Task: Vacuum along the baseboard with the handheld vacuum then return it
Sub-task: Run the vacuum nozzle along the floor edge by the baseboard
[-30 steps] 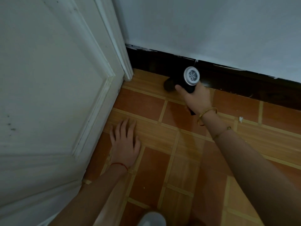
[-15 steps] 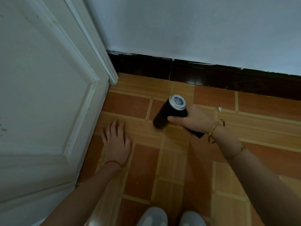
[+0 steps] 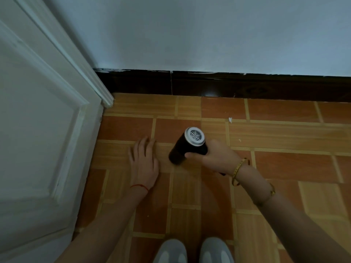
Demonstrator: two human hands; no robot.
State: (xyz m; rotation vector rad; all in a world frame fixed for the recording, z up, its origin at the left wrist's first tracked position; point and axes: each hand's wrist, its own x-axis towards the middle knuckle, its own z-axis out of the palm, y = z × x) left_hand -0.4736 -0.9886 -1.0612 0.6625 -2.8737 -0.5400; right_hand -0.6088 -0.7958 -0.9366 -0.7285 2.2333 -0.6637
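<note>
My right hand (image 3: 218, 158) grips the black handheld vacuum (image 3: 187, 147) by its handle. The vacuum's white vented end faces up and its dark barrel points down and to the left at the floor tiles. It is held well away from the dark baseboard (image 3: 228, 85), which runs along the foot of the pale wall. My left hand (image 3: 144, 161) rests flat on the floor with its fingers spread, just left of the vacuum's lower end. It holds nothing.
A white panelled door (image 3: 43, 130) stands at the left, its edge meeting the baseboard corner. Orange-brown floor tiles (image 3: 284, 164) fill the foreground. Small white scraps (image 3: 230, 120) lie on the tiles near the baseboard. Two grey shoes (image 3: 191, 251) show at the bottom edge.
My right hand has drawn the vacuum back from the baseboard toward me and down to mid-floor. The view has pulled back. My left hand stays flat on the tiles.
</note>
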